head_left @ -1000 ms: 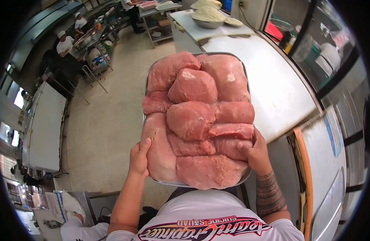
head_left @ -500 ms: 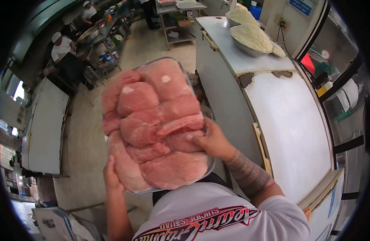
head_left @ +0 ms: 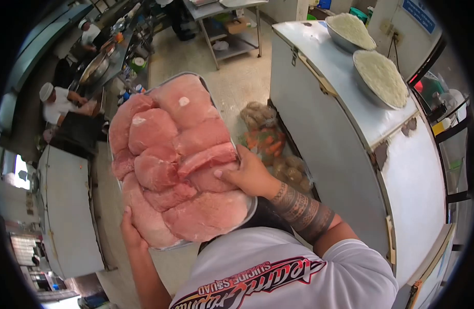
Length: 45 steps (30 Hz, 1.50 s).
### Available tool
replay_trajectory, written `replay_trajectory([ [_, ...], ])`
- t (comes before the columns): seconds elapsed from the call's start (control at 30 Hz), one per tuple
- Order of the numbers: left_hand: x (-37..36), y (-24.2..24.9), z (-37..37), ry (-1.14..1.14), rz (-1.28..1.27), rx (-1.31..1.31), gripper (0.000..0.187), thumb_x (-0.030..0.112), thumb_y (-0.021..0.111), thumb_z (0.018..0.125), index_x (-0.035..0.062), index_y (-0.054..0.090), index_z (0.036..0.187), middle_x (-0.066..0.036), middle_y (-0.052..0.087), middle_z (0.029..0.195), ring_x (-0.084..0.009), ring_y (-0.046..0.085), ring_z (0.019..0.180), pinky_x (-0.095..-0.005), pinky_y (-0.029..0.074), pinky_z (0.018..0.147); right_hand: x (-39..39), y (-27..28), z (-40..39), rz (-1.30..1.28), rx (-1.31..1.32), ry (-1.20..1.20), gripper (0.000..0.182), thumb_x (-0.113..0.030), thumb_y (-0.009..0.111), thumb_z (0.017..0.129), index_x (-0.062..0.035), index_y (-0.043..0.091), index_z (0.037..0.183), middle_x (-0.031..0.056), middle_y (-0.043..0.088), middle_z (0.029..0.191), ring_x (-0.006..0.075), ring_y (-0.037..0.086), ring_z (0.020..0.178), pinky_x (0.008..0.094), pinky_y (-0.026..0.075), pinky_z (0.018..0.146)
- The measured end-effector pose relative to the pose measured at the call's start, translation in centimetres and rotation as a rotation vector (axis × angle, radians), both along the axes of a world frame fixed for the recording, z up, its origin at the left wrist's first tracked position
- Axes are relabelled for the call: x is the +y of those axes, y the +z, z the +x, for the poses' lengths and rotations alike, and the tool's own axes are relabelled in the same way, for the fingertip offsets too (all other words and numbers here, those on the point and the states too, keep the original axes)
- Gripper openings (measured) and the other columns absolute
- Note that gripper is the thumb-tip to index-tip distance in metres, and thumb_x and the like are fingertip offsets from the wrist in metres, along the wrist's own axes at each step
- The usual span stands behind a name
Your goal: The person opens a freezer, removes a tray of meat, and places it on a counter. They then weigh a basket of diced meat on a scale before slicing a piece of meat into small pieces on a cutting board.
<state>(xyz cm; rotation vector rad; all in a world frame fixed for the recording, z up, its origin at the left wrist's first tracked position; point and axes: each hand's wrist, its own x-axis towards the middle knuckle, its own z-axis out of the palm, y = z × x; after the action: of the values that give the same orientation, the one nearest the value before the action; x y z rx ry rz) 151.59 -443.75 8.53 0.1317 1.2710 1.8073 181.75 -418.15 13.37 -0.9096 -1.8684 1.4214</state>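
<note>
Large pale-pink slabs of raw meat point(head_left: 170, 159) fill a metal tray point(head_left: 253, 208) carried in front of my body. Only the tray's rim shows around the meat. My left hand point(head_left: 134, 232) grips the tray's near left side, fingers partly hidden beneath it. On the right side my right hand point(head_left: 247, 175) holds the tray's edge, its thumb lying over the meat and the other fingers out of sight below.
White chest freezers point(head_left: 324, 118) line the right, carrying metal bowls heaped with white shreds point(head_left: 381, 77). Bags of vegetables point(head_left: 270, 141) lie on the floor beside them. A steel table point(head_left: 224, 15) stands ahead. At left are another white freezer point(head_left: 69, 206) and a co-worker point(head_left: 62, 105) by a counter.
My view has swung and moved forward along the aisle. The tray of meat sits further left in view, still in both hands, and bagged vegetables on the floor now show.
</note>
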Motion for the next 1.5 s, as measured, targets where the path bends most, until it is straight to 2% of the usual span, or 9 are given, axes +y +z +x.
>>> replay_trajectory([
  [0.23,24.1,-1.7,-14.4,-0.102,0.016,0.013,0.051,0.032,0.061,0.103,-0.0069,0.059,0.136,-0.02,0.066,0.134,-0.0301,0.066,0.122,-0.0425,0.053,0.108,18.9,-2.8,-10.5,-0.015,0.046,-0.121,0.065,-0.029,0.086,0.085,0.0108,0.058,0.127,0.0226,0.072,0.117,0.0257,0.07,0.11,0.0378,0.055,0.096],
  [0.37,40.9,-3.3,-22.9,-0.234,0.003,0.064,0.057,0.038,0.059,0.104,-0.004,0.056,0.143,-0.018,0.064,0.14,-0.0301,0.064,0.128,-0.043,0.049,0.114,34.1,-3.1,-16.5,-0.071,0.136,-0.159,0.061,-0.025,0.084,0.088,0.0106,0.058,0.13,0.0196,0.072,0.121,0.0227,0.069,0.111,0.0368,0.055,0.097],
  [0.53,61.1,-0.4,-28.8,-0.176,0.001,0.063,0.046,0.029,0.065,0.1,-0.0091,0.065,0.127,-0.019,0.071,0.124,-0.0281,0.07,0.113,-0.0407,0.055,0.101,51.5,0.1,-23.4,-0.087,0.041,-0.205,0.06,-0.022,0.081,0.089,0.0108,0.056,0.133,0.0184,0.07,0.124,0.0222,0.068,0.114,0.0358,0.055,0.099],
  [0.63,71.4,0.2,-32.9,-0.207,-0.019,0.057,0.047,0.029,0.065,0.1,-0.0094,0.065,0.128,-0.02,0.071,0.126,-0.0275,0.07,0.113,-0.0403,0.055,0.1,60.5,1.8,-27.0,-0.147,0.066,-0.243,0.059,-0.02,0.081,0.089,0.0104,0.056,0.134,0.0186,0.07,0.124,0.0222,0.067,0.114,0.0355,0.054,0.1],
  [0.83,94.3,2.9,-39.3,-0.368,0.01,0.14,0.044,0.028,0.067,0.1,-0.0086,0.067,0.125,-0.019,0.072,0.121,-0.0265,0.071,0.109,-0.0383,0.056,0.098,77.8,1.5,-32.7,-0.119,0.161,-0.364,0.055,-0.016,0.079,0.09,0.0098,0.056,0.134,0.0168,0.069,0.126,0.0205,0.067,0.113,0.0344,0.054,0.1],
  [1.03,122.4,0.4,-46.0,-0.59,0.037,0.163,0.042,0.028,0.068,0.1,-0.0086,0.069,0.121,-0.018,0.073,0.12,-0.0239,0.072,0.105,-0.0363,0.056,0.096,97.1,0.0,-37.6,-0.08,0.249,-0.546,0.046,-0.013,0.075,0.094,0.0081,0.059,0.131,0.0138,0.069,0.124,0.0175,0.066,0.111,0.0327,0.055,0.098],
  [1.3,153.1,5.4,-46.6,-0.896,0.0,0.3,0.05,0.035,0.073,0.098,-0.0119,0.07,0.114,-0.019,0.075,0.114,-0.0236,0.073,0.097,-0.0358,0.059,0.086,117.0,-0.2,-40.0,-0.037,0.298,-0.797,0.046,-0.015,0.074,0.095,0.0078,0.061,0.132,0.0129,0.07,0.125,0.0186,0.067,0.111,0.034,0.054,0.099],
  [1.4,177.7,3.5,-45.0,-0.971,-0.008,0.337,0.051,0.036,0.074,0.097,-0.0131,0.07,0.111,-0.019,0.075,0.111,-0.0238,0.074,0.093,-0.036,0.06,0.083,138.2,-2.5,-39.3,-0.034,0.279,-0.875,0.044,-0.016,0.073,0.096,0.0079,0.062,0.131,0.0134,0.071,0.124,0.019,0.068,0.11,0.0341,0.054,0.099],
  [1.5,180.6,3.6,-43.8,-1.039,0.008,0.37,0.053,0.037,0.074,0.096,-0.0141,0.07,0.11,-0.019,0.075,0.11,-0.0238,0.074,0.091,-0.0362,0.061,0.081,139.0,-2.3,-38.6,-0.01,0.282,-0.93,0.042,-0.017,0.073,0.096,0.0077,0.064,0.128,0.0139,0.072,0.122,0.0192,0.068,0.11,0.034,0.054,0.098],
])
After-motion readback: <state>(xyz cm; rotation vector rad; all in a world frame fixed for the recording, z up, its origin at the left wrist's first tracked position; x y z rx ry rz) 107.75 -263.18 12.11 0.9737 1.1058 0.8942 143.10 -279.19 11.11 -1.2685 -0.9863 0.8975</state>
